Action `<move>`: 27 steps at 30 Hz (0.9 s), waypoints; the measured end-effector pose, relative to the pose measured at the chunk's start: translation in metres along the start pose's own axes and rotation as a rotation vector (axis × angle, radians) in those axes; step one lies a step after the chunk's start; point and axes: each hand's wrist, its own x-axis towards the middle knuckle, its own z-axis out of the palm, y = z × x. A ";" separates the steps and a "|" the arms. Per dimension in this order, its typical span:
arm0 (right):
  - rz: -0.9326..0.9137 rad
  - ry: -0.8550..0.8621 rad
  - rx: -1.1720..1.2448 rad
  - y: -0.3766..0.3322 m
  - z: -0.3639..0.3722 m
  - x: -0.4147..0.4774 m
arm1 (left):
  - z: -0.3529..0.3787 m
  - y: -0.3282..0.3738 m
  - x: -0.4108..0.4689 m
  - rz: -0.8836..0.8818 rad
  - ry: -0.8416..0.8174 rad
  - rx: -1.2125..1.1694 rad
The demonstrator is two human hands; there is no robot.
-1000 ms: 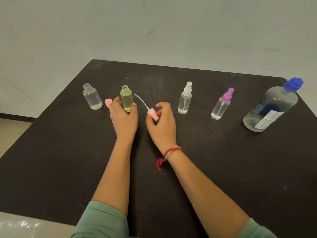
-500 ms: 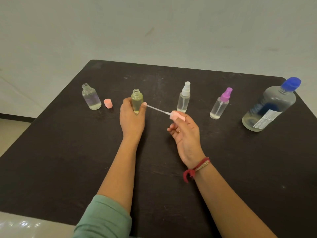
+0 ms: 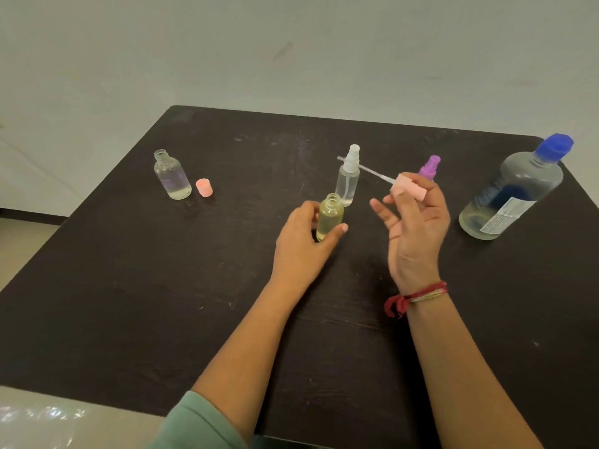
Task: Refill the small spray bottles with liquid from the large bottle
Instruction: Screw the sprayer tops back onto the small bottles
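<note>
My left hand [image 3: 303, 243] grips a small open bottle of yellowish liquid [image 3: 330, 217] standing on the dark table [image 3: 129, 286]. Raised to its right, my right hand [image 3: 413, 228] pinches a pink spray pump [image 3: 409, 187] whose thin dip tube points up and left. Behind stand a clear spray bottle with a white pump [image 3: 348, 176] and a purple-topped spray bottle [image 3: 429, 168], partly hidden by my right hand. An open clear bottle [image 3: 171, 175] stands at far left with a pink cap [image 3: 204, 187] beside it. The large blue-capped bottle [image 3: 513, 189] is at the right.
The table's left edge runs diagonally toward me, with floor beyond it. A pale wall rises behind the far edge. The large bottle stands close to the table's right edge.
My left hand has slid the yellowish bottle right and toward me, away from the pink cap. My right hand has lifted the pink pump up and to the right.
</note>
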 end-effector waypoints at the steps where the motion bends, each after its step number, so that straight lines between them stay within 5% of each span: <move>1: -0.017 0.001 -0.010 -0.002 -0.002 0.000 | 0.000 0.000 0.000 0.003 -0.005 0.007; 19: -0.616 -0.194 -0.746 -0.024 0.018 0.004 | -0.002 0.001 0.001 0.003 -0.039 -0.012; 27: -0.262 -0.609 -1.044 -0.015 0.036 0.017 | -0.001 0.001 0.001 0.028 -0.030 -0.017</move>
